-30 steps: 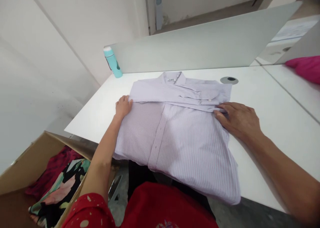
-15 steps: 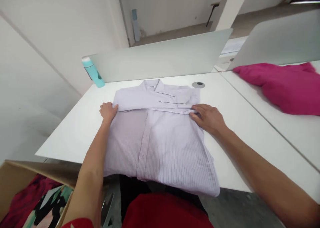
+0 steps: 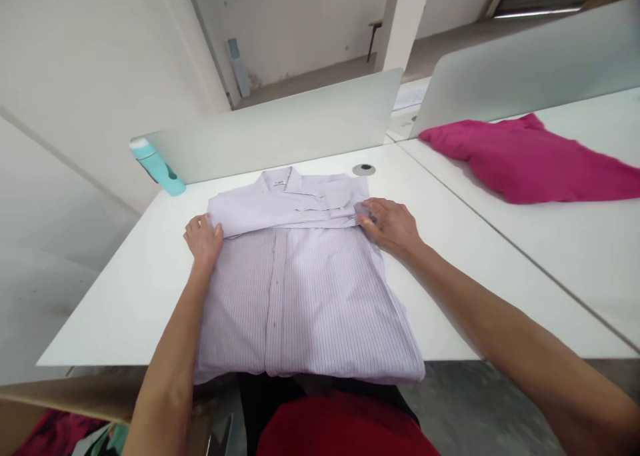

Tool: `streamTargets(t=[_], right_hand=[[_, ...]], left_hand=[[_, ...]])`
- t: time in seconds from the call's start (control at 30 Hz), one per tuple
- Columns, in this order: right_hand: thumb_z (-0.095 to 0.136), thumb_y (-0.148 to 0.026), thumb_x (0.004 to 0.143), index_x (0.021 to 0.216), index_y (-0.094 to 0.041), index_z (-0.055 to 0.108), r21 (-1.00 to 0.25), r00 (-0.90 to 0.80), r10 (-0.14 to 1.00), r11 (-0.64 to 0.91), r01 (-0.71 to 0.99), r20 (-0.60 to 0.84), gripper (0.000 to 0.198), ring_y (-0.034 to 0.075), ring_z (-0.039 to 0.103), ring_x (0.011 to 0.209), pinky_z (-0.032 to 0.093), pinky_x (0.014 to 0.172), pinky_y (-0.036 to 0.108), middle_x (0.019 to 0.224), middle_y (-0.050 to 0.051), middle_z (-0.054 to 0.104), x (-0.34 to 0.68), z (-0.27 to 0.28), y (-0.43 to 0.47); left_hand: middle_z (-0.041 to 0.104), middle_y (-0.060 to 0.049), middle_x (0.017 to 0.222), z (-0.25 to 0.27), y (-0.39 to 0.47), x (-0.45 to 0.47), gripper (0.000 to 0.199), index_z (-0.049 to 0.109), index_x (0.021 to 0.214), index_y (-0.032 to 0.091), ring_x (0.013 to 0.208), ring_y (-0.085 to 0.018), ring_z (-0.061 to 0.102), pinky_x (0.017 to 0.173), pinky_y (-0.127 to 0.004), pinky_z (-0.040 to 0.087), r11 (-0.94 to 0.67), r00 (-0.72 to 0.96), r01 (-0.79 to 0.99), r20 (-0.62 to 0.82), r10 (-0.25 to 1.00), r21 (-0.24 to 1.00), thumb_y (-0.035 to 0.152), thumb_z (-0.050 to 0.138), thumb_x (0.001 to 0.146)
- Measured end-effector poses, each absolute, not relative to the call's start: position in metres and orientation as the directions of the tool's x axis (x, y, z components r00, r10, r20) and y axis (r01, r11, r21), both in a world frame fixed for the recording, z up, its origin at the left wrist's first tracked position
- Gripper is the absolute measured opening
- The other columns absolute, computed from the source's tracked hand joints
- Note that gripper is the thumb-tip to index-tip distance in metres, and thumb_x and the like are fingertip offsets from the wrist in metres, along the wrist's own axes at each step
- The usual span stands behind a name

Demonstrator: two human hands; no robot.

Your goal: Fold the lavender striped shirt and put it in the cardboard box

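A pale lilac striped button-up shirt lies front up on the white table, collar away from me, its lower end hanging over the near edge. Its sleeves are laid across the chest in a flat band. At the left edge of that band rests my left hand, fingers apart, the thumb touching the fabric and the other fingers beside it. Across from it, my right hand has fingers and thumb closed on the shirt at the band's right end.
A turquoise bottle leans at the back left by a frosted divider. Magenta cloth lies on the adjoining table at right. A cable grommet sits behind the shirt. Below left, a cardboard box holds colourful clothes.
The view has shifted right, so everything appears further left. Both hands stay at the ends of the sleeve band, and the shirt's near end looks slightly straighter.
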State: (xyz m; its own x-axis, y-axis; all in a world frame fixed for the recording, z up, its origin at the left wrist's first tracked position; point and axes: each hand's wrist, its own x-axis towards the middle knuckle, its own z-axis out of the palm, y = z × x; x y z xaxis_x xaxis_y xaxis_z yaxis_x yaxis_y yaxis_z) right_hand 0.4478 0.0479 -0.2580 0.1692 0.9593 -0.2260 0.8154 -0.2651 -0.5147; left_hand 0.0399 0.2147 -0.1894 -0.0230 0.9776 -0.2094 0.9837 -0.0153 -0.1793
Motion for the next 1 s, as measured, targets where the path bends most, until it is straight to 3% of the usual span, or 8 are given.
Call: streamTargets(t=[0.2,0.33,0.53,0.8,1.0], right_hand=[[0.048,-0.041,0.101,0.142,-0.014,0.063,-0.573,-0.008,0.987,-0.087,0.815,-0.161,0.051,0.028,0.051,0.140,0.040,0.114,0.045,0.150,0.012,0.059,0.447,-0.259,0.047],[0.047,-0.042,0.103,0.141,-0.014,0.063,-0.568,-0.063,0.974,-0.074,0.819,-0.218,0.050,0.029,0.048,0.142,0.042,0.111,0.046,0.149,0.012,0.059,0.448,-0.260,0.048],[0.045,-0.042,0.104,0.140,-0.014,0.065,-0.563,-0.076,0.951,-0.111,0.819,-0.299,0.049,0.028,0.048,0.142,0.040,0.114,0.046,0.148,0.012,0.060,0.449,-0.260,0.050],[0.041,-0.042,0.104,0.144,-0.014,0.061,-0.580,0.031,0.983,-0.133,0.804,-0.182,0.052,0.028,0.050,0.142,0.041,0.114,0.046,0.151,0.013,0.057,0.446,-0.255,0.046],[0.040,-0.042,0.106,0.149,-0.013,0.055,-0.542,-0.107,0.978,-0.008,0.840,-0.179,0.053,0.027,0.044,0.147,0.038,0.119,0.045,0.157,0.014,0.051,0.426,-0.250,0.060]], left_hand=[[0.059,-0.013,0.147,-0.192,0.193,0.112,0.034,0.065,0.128,0.021,0.137,-0.032,0.051,0.113,-0.046,0.039,-0.384,0.372,0.923,-0.308,0.876,0.024,0.030,0.049,0.100],[0.064,-0.011,0.144,-0.210,0.173,0.160,0.034,0.067,0.129,0.022,0.135,-0.029,0.055,0.111,-0.044,0.040,-0.512,0.536,0.844,-0.323,0.780,0.163,0.027,0.052,0.100],[0.063,-0.010,0.148,-0.232,0.158,0.180,0.038,0.066,0.135,0.023,0.140,-0.026,0.055,0.116,-0.044,0.040,-0.475,0.542,0.840,-0.399,0.740,0.262,0.030,0.049,0.102],[0.063,-0.012,0.148,-0.233,0.154,0.173,0.037,0.067,0.134,0.021,0.140,-0.026,0.056,0.116,-0.043,0.040,-0.473,0.549,0.835,-0.374,0.747,0.281,0.030,0.050,0.102],[0.062,-0.011,0.150,-0.232,0.152,0.172,0.036,0.069,0.133,0.020,0.140,-0.026,0.056,0.115,-0.045,0.041,-0.528,0.626,0.776,-0.313,0.714,0.346,0.029,0.053,0.101]])
